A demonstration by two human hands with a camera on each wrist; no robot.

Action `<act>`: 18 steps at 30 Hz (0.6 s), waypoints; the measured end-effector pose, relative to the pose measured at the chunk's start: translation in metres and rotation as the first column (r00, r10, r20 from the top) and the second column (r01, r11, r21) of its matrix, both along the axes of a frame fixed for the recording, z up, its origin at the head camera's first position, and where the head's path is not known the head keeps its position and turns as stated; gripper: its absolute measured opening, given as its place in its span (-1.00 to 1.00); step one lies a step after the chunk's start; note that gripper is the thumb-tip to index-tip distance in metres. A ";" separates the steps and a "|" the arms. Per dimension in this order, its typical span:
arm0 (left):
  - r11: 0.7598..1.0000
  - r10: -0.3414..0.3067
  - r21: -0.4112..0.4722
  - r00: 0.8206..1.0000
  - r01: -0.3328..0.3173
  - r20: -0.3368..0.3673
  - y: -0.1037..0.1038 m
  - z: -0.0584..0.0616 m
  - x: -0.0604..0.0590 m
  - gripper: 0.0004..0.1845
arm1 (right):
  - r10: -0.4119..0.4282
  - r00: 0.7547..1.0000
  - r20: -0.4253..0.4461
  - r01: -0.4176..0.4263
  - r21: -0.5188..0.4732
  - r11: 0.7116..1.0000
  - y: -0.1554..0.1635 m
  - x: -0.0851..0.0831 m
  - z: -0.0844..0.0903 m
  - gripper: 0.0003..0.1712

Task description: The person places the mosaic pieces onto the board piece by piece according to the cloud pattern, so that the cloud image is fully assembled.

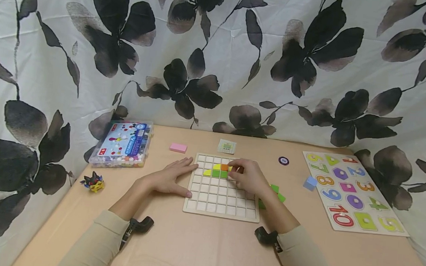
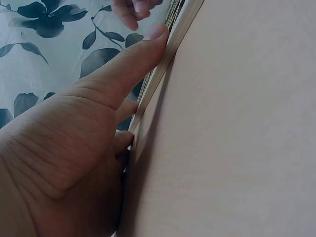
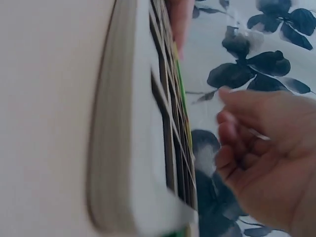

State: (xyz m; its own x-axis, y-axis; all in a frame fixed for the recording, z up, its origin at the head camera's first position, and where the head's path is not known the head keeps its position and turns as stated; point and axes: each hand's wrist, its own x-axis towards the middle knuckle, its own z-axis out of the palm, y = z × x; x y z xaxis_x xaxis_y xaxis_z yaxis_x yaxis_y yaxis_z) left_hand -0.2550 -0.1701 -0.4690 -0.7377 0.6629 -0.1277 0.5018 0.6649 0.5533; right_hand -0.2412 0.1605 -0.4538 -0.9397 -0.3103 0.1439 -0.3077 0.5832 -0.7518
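Tan table [image 1: 202, 250] w/ a floral curtain [image 1: 220, 45] hung behind and round the sides. Number puzzle board [image 1: 356, 192] lies at the right, well apart from the hands. Wooden grid board [image 1: 222, 197] sits mid-table, between both hands; a few coloured tiles are set in its upper rows: yellow tile [image 1: 209, 171], green tile [image 1: 219, 173], orange tile [image 1: 225, 167]. Clear bead box [image 1: 122, 144] w/ printed lid at far left. Left hand [image 1: 171, 178] lies flat on the table, fingers straight, touching the board's left edge; left wrist view shows the thumb pressed along that edge. Right hand [image 1: 249, 176] is over the board's upper right part, fingers curled at the orange tile; looks like a pinch, but can't tell for sure if it grips the tile, and the right wrist view is too blurred to help. Smaller bits: pink block [image 1: 178, 147] near the box, small card [image 1: 227, 146] just behind the grid board, green pieces [image 1: 277, 192] beside the right wrist, blue cube [image 1: 310, 183] near the number board, toy figure [image 1: 93, 181] at left, dark round disc [image 1: 283, 160].
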 end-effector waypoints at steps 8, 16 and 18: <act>1.000 0.003 -0.002 1.000 -0.003 0.000 0.000 0.001 0.000 0.14 | 0.000 0.998 -0.063 0.002 0.024 1.000 0.014 0.005 0.025 -0.68; 1.000 0.003 0.002 1.000 -0.003 0.000 0.000 0.001 0.001 0.14 | 0.030 0.998 -0.060 -0.025 0.087 0.996 0.038 0.008 0.040 -0.65; 1.000 0.002 0.001 1.000 -0.002 -0.002 0.000 0.001 0.001 0.14 | 0.032 0.997 -0.064 -0.026 0.096 0.995 0.046 0.008 0.043 -0.65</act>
